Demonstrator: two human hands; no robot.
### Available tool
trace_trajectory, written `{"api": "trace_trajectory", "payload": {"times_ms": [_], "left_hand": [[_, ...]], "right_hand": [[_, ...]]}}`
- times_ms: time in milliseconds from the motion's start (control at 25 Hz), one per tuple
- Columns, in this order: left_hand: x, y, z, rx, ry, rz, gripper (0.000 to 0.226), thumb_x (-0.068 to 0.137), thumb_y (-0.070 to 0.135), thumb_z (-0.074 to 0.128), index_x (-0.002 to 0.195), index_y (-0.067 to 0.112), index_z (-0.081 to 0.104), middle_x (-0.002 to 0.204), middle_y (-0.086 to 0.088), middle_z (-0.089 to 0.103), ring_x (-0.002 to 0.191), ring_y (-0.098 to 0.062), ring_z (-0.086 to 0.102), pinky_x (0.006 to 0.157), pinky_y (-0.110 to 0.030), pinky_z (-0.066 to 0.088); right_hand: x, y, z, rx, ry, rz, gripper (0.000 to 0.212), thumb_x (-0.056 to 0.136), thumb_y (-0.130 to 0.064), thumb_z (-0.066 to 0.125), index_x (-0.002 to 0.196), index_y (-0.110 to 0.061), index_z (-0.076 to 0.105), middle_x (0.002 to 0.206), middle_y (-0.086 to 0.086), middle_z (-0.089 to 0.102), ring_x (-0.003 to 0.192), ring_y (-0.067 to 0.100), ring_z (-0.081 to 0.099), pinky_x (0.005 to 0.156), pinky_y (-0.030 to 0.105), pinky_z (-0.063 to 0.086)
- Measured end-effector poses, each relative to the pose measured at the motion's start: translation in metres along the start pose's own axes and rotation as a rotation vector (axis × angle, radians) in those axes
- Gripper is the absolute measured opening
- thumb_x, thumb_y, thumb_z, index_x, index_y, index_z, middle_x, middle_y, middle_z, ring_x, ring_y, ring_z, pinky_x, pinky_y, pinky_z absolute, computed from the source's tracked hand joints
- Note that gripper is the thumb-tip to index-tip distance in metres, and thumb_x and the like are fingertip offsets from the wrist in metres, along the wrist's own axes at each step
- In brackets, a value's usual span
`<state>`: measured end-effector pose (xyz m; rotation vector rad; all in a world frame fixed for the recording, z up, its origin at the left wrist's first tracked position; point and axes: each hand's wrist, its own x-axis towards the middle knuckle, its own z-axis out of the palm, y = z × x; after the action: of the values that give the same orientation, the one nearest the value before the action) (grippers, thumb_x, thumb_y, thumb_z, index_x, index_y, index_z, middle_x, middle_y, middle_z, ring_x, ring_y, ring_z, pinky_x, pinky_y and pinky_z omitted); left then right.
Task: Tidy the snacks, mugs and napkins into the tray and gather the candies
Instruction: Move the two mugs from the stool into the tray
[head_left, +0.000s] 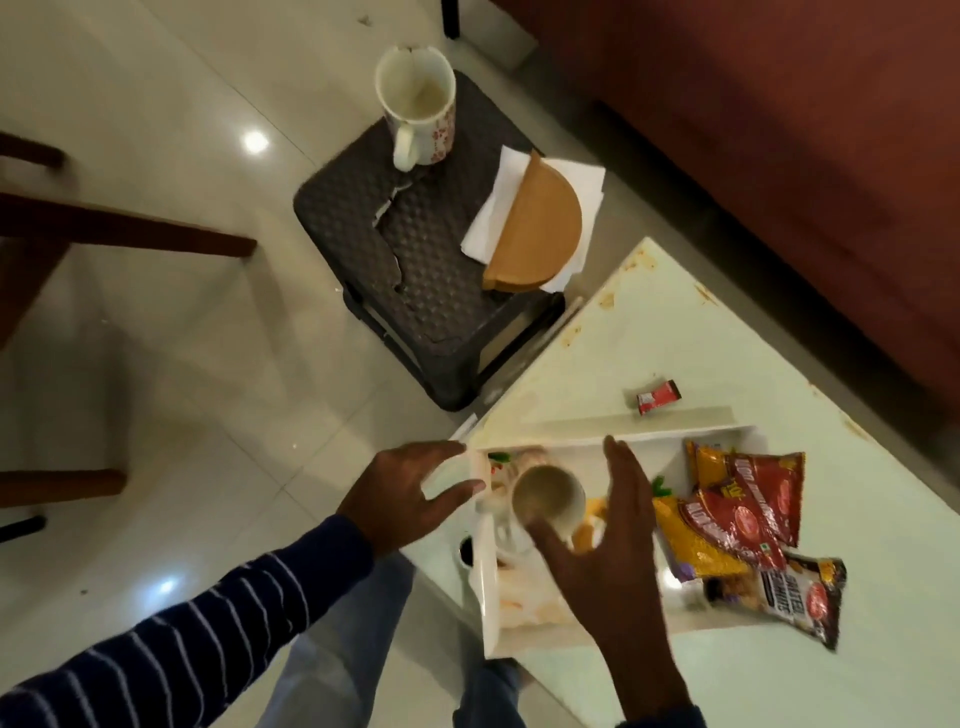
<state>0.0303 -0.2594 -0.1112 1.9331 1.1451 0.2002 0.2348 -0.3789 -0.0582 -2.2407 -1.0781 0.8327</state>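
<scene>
White plastic, the tray (488, 613) sits at the near-left corner of the table (779, 364), a mug (548, 501) already in its left part and snack packets (737, 519) along its right edge. Both hands hover loose-fingered, gripping nothing — the left hand (410, 488) by the tray's left rim, the right hand (608, 561) over the mug. The second mug (418, 111) stands at the stool's (415, 291) far corner, napkins (540, 218) (under a wooden holder (537, 228)) at its right edge. Fetch the mug by its handle, upright — likely dregs inside.
</scene>
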Motion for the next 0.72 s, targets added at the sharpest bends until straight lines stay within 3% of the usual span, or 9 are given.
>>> {"api": "trace_trajectory", "payload": {"times_ms": [120,200,360,440,520,600,720], "left_hand": [[0.038,-0.012,-0.038,0.045,0.258,-0.025,0.057,0.085,0.043,0.071,0.129,0.006,0.063,0.125,-0.010,0.068,0.107,-0.009,0.061,0.089,-0.024,0.052],[0.074,-0.018,-0.067,0.043,0.362,-0.063,0.059,0.087,0.035,0.073,0.133,0.003,0.058,0.128,-0.014,0.065,0.112,-0.018,0.064,0.092,-0.029,0.053],[0.160,-0.017,-0.109,-0.140,0.451,-0.178,0.068,0.087,0.035,0.074,0.144,0.009,0.047,0.139,-0.009,0.058,0.125,-0.018,0.057,0.101,-0.038,0.051],[0.202,-0.010,-0.118,-0.207,0.442,-0.241,0.075,0.086,0.039,0.073,0.148,0.011,0.040,0.148,-0.008,0.050,0.133,-0.019,0.049,0.106,-0.040,0.047],[0.237,-0.006,-0.124,-0.197,0.471,-0.250,0.068,0.087,0.042,0.072,0.143,0.012,0.047,0.139,-0.005,0.058,0.123,-0.018,0.056,0.100,-0.032,0.049],[0.259,-0.006,-0.126,-0.185,0.499,-0.250,0.050,0.089,0.041,0.068,0.129,0.013,0.060,0.114,0.001,0.067,0.094,-0.009,0.061,0.083,-0.022,0.051],[0.270,-0.011,-0.123,-0.134,0.512,-0.228,0.032,0.093,0.036,0.065,0.114,0.012,0.067,0.089,0.008,0.062,0.067,0.007,0.050,0.059,0.001,0.037]], "right_hand": [[0.043,-0.030,-0.015,0.029,0.063,-0.066,0.082,0.085,-0.047,0.071,0.153,-0.023,0.031,0.158,0.002,0.034,0.145,0.005,0.025,0.113,0.005,0.015],[0.087,-0.057,-0.017,0.002,0.044,-0.114,0.073,0.087,-0.026,0.075,0.149,-0.014,0.038,0.156,0.008,0.038,0.142,0.011,0.031,0.111,0.001,0.014],[0.190,-0.115,-0.008,0.014,-0.017,-0.182,0.059,0.089,-0.017,0.072,0.143,-0.016,0.047,0.147,0.004,0.048,0.134,0.019,0.046,0.111,0.034,0.040],[0.239,-0.141,0.000,0.001,-0.060,-0.170,0.056,0.092,-0.018,0.067,0.144,-0.021,0.048,0.148,0.000,0.049,0.132,0.017,0.047,0.108,0.042,0.045],[0.283,-0.162,0.013,-0.049,-0.094,-0.223,0.054,0.093,-0.014,0.064,0.144,-0.019,0.048,0.148,0.001,0.050,0.133,0.018,0.048,0.110,0.042,0.043],[0.319,-0.178,0.029,-0.073,-0.155,-0.253,0.061,0.091,-0.007,0.063,0.147,-0.016,0.044,0.149,0.004,0.049,0.136,0.019,0.046,0.113,0.038,0.041],[0.351,-0.190,0.053,-0.061,-0.260,-0.207,0.083,0.084,0.001,0.068,0.155,-0.015,0.028,0.153,0.007,0.042,0.140,0.021,0.041,0.110,0.029,0.039]]}}
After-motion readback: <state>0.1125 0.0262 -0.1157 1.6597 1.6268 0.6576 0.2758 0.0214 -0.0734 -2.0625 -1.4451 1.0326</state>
